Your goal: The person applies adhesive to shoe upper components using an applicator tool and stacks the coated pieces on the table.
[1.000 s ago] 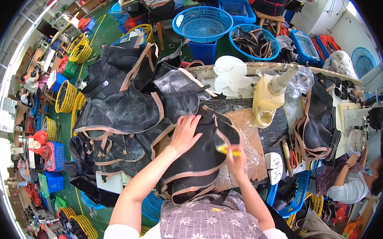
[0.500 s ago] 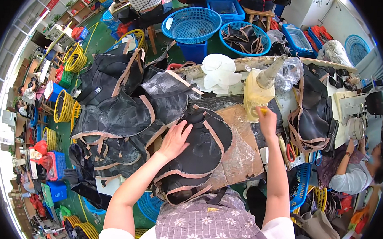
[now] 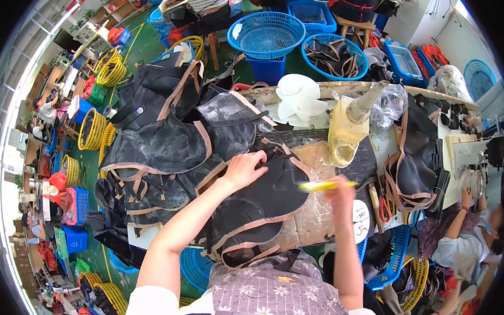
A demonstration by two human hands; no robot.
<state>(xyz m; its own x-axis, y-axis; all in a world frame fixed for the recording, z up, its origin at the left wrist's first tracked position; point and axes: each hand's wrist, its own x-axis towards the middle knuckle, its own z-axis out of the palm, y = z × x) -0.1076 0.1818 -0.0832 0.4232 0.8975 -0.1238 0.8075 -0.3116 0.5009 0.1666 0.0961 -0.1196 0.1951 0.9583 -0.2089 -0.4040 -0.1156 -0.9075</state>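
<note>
Left hand (image 3: 244, 171) rests on the black piece (image 3: 267, 189), left of the cardboard (image 3: 311, 220), its fingers loosely bent and close together; whether it pinches any of the material, I cannot tell; right hand (image 3: 343, 192), blurred, is over the cardboard's right edge, its fingers closed round a yellow tool (image 3: 319, 185) that points left across the cardboard toward the piece; whether the tip touches anything cannot be told.

The piece, edged in pinkish-beige zigzag trim, overlaps the cardboard's left side; farther left of the cardboard spreads a pile (image 3: 155, 147) of similar black pieces, several smeared whitish.

Just beyond the cardboard's far right corner stands a yellowish pot (image 3: 342, 131) with a cone on top; beyond the cardboard's far edge lie white cutouts (image 3: 301, 97); a clear bag (image 3: 388, 107) sits past the pot, up and right of the cardboard; right of the cardboard are a white tag (image 3: 361, 220), red-handled scissors (image 3: 384, 210) and another trimmed black item (image 3: 417, 149); well right of it a co-worker (image 3: 464, 243) sits with an arm raised; far beyond it is a round blue basket (image 3: 267, 35).
</note>
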